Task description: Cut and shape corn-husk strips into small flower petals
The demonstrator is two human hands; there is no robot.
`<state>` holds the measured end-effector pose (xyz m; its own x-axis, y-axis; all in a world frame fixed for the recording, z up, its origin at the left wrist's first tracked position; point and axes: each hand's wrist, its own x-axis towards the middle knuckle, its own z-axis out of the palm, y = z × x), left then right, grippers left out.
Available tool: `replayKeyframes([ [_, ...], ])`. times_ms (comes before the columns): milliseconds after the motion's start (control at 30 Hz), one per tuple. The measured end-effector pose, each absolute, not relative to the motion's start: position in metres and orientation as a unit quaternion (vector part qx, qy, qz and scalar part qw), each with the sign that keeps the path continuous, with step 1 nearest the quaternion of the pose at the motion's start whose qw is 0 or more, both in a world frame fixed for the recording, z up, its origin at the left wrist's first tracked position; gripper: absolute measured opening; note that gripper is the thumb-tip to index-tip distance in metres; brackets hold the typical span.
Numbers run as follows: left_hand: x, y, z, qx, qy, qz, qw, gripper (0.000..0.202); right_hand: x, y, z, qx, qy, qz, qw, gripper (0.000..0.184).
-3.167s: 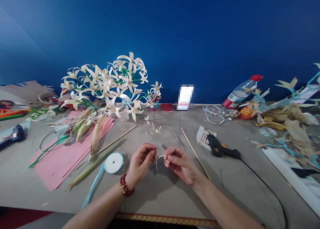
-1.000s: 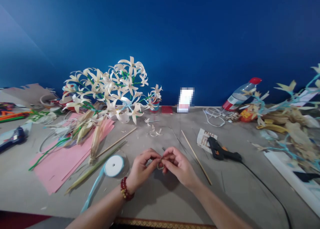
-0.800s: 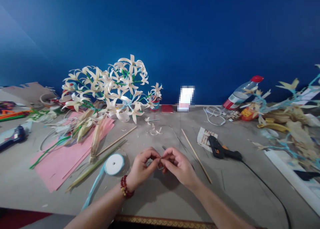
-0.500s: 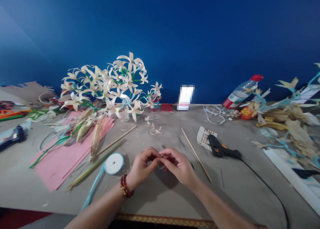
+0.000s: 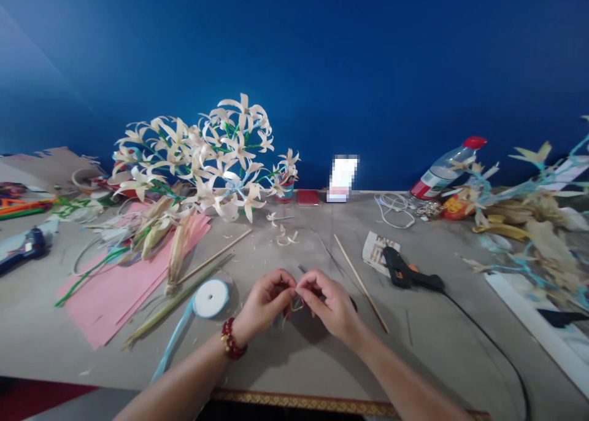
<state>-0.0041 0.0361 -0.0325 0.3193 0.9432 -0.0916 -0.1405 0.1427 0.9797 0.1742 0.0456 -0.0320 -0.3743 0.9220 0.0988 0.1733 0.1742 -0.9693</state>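
My left hand (image 5: 265, 302) and my right hand (image 5: 327, 301) meet fingertip to fingertip just above the grey table (image 5: 294, 353), both pinched on a thin pale straw strip (image 5: 295, 302) bent into a small loop between them. A red bead bracelet (image 5: 228, 343) circles my left wrist. A roll of light blue ribbon (image 5: 209, 298) lies just left of my left hand. A thin wooden stick (image 5: 360, 282) lies just right of my right hand.
A bunch of cream straw flowers (image 5: 207, 157) stands at the back left over pink paper (image 5: 120, 274). A black glue gun (image 5: 407, 274) with its cord lies to the right. A bottle (image 5: 444, 168), white cable and more straw flowers (image 5: 529, 212) crowd the far right.
My hands came together from a small gap and the straw strip went from hanging loose to a tight little loop between the fingertips. Nothing else on the table moved.
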Motion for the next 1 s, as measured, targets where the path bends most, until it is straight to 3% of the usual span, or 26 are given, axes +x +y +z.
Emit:
replayKeyframes([
  [200, -0.004, 0.036, -0.033, 0.445, 0.345, 0.418, 0.713, 0.026, 0.176, 0.045, -0.032, -0.415, -0.704, 0.444, 0.367, 0.014],
  [433, -0.008, 0.035, -0.035, 0.391, 0.274, 0.385, 0.789, 0.021, 0.174, 0.044, -0.028, -0.395, -0.691, 0.48, 0.37, 0.017],
  [800, -0.012, 0.037, -0.037, 0.423, 0.225, 0.374, 0.794, 0.033, 0.178, 0.044, -0.027, -0.41, -0.756, 0.367, 0.355, 0.017],
  [1000, -0.014, 0.036, -0.031, 0.504, 0.264, 0.369, 0.735, 0.044, 0.177, 0.045, -0.029, -0.439, -0.805, 0.249, 0.314, 0.013],
])
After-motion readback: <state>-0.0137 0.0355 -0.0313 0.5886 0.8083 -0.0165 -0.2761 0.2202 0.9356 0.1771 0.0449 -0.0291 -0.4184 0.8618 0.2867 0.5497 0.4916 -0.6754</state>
